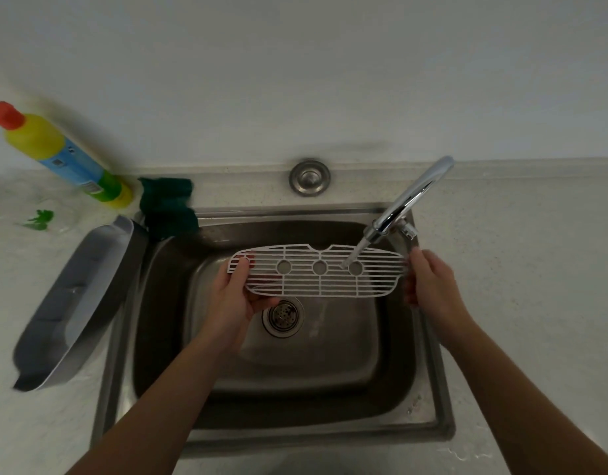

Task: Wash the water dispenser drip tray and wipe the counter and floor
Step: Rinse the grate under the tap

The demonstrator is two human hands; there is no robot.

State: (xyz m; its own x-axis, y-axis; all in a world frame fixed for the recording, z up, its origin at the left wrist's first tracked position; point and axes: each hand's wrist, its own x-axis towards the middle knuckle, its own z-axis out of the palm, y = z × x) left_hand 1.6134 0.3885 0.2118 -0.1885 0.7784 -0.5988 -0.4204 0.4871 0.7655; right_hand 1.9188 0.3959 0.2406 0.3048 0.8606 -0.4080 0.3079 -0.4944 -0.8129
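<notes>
Both forearms reach over the sink (441, 389), where the left hand (234, 296) has its grip closed on the left end of the white grate (319, 274), thumb on top, and the right hand (432, 286) appears to pinch the right end. The grate hangs level above the drain (282, 315), its long axis running left to right and its notched edge toward the wall. For a thorough rinse, I would slide it sideways under the faucet (412, 197) stream and tilt it to shed water.

white slatted grate (319, 271) with three round holes, grey tray (77, 296), steel-grey sink (429, 389), chrome tap (410, 197), dark green cloth (167, 207), yellow bottle (60, 154) with red cap and blue label, pale speckled counter (521, 269)
</notes>
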